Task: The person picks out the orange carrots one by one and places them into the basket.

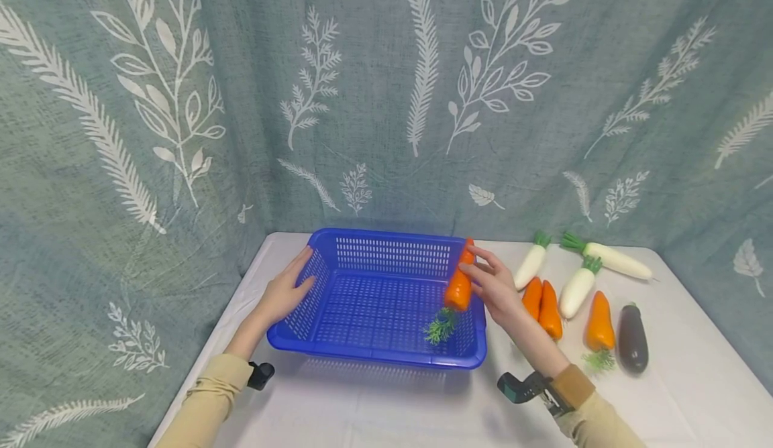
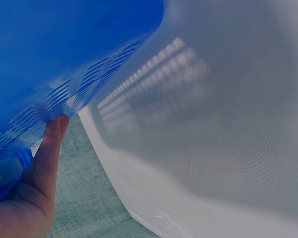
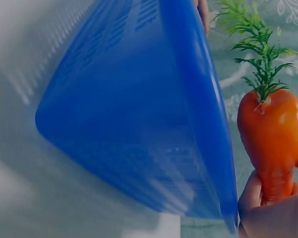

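A blue plastic basket (image 1: 374, 354) with slotted walls stands on the table. My right hand (image 1: 498, 287) holds an orange carrot (image 1: 460, 287) by its narrow end over the basket's right side. The carrot's green leafy top (image 1: 441, 326) hangs downward, toward the basket floor. In the right wrist view, thumb and fingers close round the carrot's (image 3: 270, 134) tapered part, beside the basket's outer wall (image 3: 124, 109). At the basket's left side, my left hand (image 1: 286, 290) grips the rim, thumb over the inner side. Its fingers (image 2: 49, 153) lie against the slotted outer wall in the left wrist view.
Right of the basket lie white radishes (image 1: 616, 260) with green tops, a pair of carrots (image 1: 549, 310) side by side, another carrot (image 1: 600, 324) and a dark eggplant (image 1: 633, 337). A white cloth covers the table (image 1: 362, 408). Behind it hangs a leaf-patterned green curtain (image 1: 374, 99).
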A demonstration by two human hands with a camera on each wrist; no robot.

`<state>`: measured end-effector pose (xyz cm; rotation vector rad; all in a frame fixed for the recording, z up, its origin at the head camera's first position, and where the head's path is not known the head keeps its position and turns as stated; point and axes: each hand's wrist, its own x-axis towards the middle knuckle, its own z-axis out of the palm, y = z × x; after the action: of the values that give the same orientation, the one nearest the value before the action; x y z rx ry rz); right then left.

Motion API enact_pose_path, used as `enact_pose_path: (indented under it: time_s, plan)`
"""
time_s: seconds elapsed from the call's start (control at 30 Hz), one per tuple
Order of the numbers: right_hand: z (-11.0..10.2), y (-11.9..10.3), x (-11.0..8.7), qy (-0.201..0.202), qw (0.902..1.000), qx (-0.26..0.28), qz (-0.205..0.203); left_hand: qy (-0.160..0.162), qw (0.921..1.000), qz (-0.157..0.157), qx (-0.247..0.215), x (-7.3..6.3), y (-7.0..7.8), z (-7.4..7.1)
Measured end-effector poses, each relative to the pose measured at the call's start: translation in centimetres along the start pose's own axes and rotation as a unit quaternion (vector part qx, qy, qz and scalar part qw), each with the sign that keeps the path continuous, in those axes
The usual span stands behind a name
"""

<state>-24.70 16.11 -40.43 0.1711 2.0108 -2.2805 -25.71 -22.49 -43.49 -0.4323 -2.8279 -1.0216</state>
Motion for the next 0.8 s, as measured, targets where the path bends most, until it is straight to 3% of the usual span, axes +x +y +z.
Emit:
enact_pose_path:
  time_s: [0.23,0.8]
  plan:
    - [1.7,0.6,0.2,0.012,0.9996,-0.019,-0.014,-0.003,1.0,-0.003,-0.001,-0.1,0.2,-0.1]
    - [6.3,2.1,0.4,0.051,0.9965,0.063,-0.021,-0.004,1.0,-0.003,-0.005,-0.2,0.3,-0.2]
